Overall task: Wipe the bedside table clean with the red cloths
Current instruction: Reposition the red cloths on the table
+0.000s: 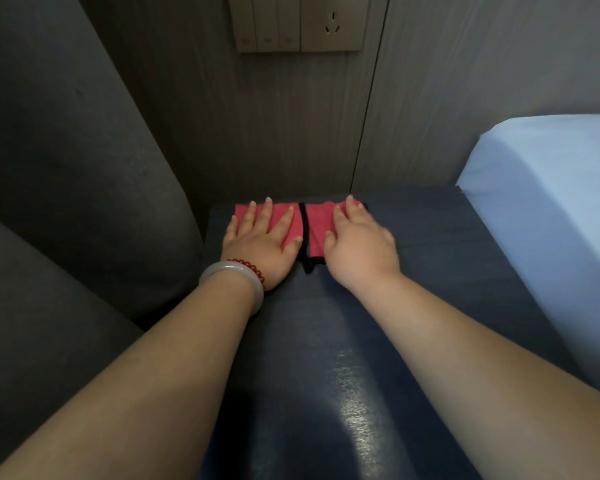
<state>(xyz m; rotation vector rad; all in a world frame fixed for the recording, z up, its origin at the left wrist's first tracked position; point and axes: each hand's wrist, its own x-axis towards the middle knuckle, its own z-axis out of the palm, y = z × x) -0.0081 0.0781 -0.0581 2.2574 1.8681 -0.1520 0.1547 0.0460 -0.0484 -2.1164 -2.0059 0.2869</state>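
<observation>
At the far left stands a dark grey upholstered seat (66, 174), its side just beside the dark blue counter (326, 375). The left hand (257, 242) lies palm down at the far left of the counter, its fingers (264, 213) spread flat and pressing on the left red cloth (284, 220). A pale bangle (236, 282) and a string of red beads (248, 266) circle that wrist. The left red cloth lies flat by the far edge of the counter, its long axis running near to far. A black trim (303, 233) runs near to far down the middle where the two cloths meet, ending in a small black tail toward the near side. The right red cloth (319, 226) lies touching it on the right, also with its long axis near to far. The right hand (359, 244) rests on it palm down, fingers (352, 211) close together and slightly curled, pressing down. On the far wall above hangs a beige switch panel (298, 22) with a socket; any marks on the switches are too small to read. At the right is a bed with a pale blue sheet (551, 209).
</observation>
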